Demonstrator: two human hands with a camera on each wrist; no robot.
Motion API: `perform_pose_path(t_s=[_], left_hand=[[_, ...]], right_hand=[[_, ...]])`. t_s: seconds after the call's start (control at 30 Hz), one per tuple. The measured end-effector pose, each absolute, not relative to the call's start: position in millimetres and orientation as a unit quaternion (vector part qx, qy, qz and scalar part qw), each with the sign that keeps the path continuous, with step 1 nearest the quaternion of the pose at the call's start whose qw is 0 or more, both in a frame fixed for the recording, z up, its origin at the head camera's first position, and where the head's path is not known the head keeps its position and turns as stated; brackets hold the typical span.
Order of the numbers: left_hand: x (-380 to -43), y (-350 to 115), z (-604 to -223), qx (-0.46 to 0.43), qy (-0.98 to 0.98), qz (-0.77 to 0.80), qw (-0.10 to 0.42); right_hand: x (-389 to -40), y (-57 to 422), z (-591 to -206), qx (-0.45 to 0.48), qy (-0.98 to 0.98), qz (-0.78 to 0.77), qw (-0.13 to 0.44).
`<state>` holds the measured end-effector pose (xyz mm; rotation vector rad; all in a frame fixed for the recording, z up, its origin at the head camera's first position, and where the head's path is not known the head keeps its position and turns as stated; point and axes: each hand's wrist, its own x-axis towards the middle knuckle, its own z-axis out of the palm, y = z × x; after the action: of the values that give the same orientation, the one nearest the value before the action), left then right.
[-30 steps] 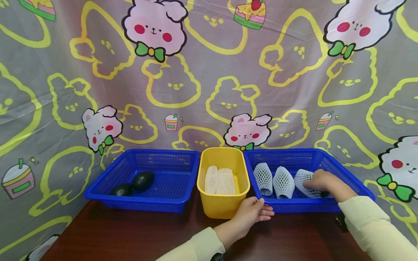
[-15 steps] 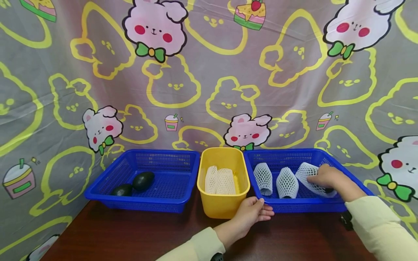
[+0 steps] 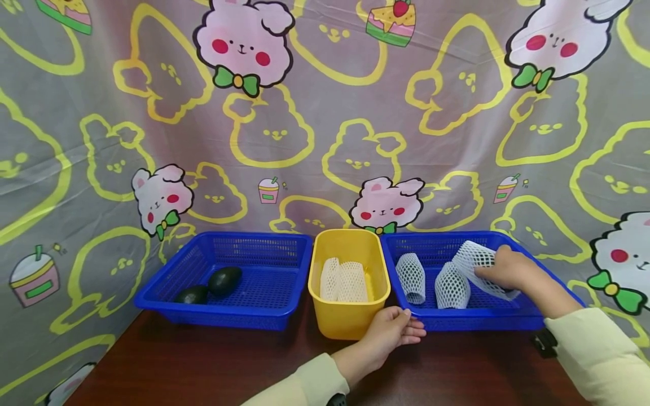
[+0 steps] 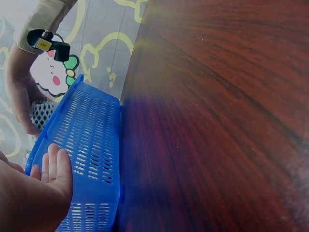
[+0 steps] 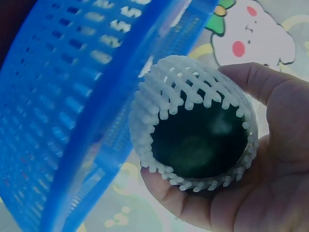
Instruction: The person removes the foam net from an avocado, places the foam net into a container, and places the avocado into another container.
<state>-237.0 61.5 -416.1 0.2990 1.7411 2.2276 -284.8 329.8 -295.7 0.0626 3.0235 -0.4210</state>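
Observation:
My right hand [image 3: 513, 270] grips an avocado in a white foam net sleeve [image 3: 477, 262], inside the right blue basket. In the right wrist view, its dark green end [image 5: 200, 140] shows through the sleeve's mouth, with thumb and fingers around the net. Two more sleeved pieces, a left one [image 3: 410, 279] and a middle one [image 3: 452, 286], lie in the same basket. The middle one touches or nearly touches the held one. At the front left corner of the right basket [image 3: 472, 322], my left hand [image 3: 388, 332] rests against the rim, fingers straight.
Between the two blue baskets stands a yellow bin [image 3: 350, 321] with white foam net sleeves [image 3: 352, 282] inside. In the left blue basket [image 3: 269, 282] lie two bare avocados [image 3: 225, 281]. A patterned cloth [image 3: 315, 113] hangs behind the brown table [image 3: 228, 361].
My right hand has moved slightly up and right, tilting the sleeved avocado with its far end raised. The middle sleeved piece has shifted a little right. My left hand stays put.

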Motion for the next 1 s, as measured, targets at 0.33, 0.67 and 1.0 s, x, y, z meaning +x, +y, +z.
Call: perform_pose_path(t_s=[0.33, 0.67, 1.0], left_hand=[[-232.4, 56.8, -416.5, 0.123, 0.609, 0.769, 0.153], [-227.9, 42.4, -417.4, 0.172, 0.611, 0.752, 0.176], [-219.8, 22.0, -414.0, 0.193, 0.634, 0.721, 0.2]], right_hand=[[-270.4, 314.5, -286.1, -0.017, 0.984, -0.175, -0.024], [-252.2, 295.3, -279.4, -0.051, 0.968, -0.231, -0.086], [-239.1, 277.3, -281.7, -0.072, 0.954, -0.27, -0.107]])
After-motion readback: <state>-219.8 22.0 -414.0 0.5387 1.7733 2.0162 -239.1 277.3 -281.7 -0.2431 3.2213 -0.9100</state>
